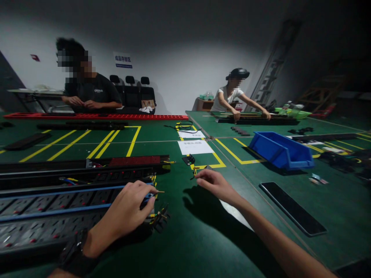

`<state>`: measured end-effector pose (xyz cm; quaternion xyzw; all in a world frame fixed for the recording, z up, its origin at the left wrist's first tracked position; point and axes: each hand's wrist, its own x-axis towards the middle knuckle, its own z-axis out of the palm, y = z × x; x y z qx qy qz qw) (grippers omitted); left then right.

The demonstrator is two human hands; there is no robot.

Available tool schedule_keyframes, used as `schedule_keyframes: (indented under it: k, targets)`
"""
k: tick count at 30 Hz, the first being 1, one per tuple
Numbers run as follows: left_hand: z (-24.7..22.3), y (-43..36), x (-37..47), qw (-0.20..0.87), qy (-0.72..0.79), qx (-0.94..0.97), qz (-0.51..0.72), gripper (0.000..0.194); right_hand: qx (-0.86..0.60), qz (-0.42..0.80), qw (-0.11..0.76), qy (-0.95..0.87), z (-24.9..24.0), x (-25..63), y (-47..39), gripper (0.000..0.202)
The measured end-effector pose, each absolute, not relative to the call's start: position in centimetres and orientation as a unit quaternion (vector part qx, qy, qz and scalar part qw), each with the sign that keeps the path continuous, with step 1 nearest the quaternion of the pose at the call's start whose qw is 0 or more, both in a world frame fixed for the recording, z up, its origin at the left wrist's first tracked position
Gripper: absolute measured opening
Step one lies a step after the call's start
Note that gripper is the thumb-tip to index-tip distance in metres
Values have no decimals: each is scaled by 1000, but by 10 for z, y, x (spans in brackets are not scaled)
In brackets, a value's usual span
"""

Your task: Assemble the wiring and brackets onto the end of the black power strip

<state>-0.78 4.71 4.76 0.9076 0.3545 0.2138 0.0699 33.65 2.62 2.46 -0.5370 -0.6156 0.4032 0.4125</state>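
Observation:
My left hand [130, 202] lies over the end of a blue-edged power strip [87, 204], its thumb and fingers curled around that end. A thin brownish tip [160, 192] sticks out past my fingertips. Yellow wires and a black end piece [162, 218] protrude from the nearer black socket strip [52, 231], just below. Over the green table [179, 239], the fingers of my right hand [214, 184] are drawn together. At their tips is a small yellow-and-black wire piece [194, 172]; the exact grip is hard to see. A small black part [189, 159] lies just beyond.
More open strip housings [139, 164] lie at left. To the right are a blue bin [281, 150] and a dark phone-like slab [292, 208]. Printed paper labels [195, 147] lie ahead. Across the table, one person [92, 88] sits left; another [232, 96] handles long strips.

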Motion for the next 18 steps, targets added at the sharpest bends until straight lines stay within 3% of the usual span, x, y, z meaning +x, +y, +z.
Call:
schedule_keyframes:
  k: [2, 4, 9, 18]
  targets:
    - [47, 47, -8, 73, 355, 908, 210, 26, -610, 184, 409, -653, 20, 364, 36, 31]
    - [47, 47, -8, 74, 355, 908, 210, 26, -627, 90, 396, -665, 12, 387, 44, 47]
    - [47, 48, -9, 68, 353, 907, 219, 26, -640, 107, 337, -682, -9, 404, 51, 81]
    - [45, 49, -10, 63, 350, 908, 223, 26, -622, 150, 366, -676, -9, 398, 52, 75]
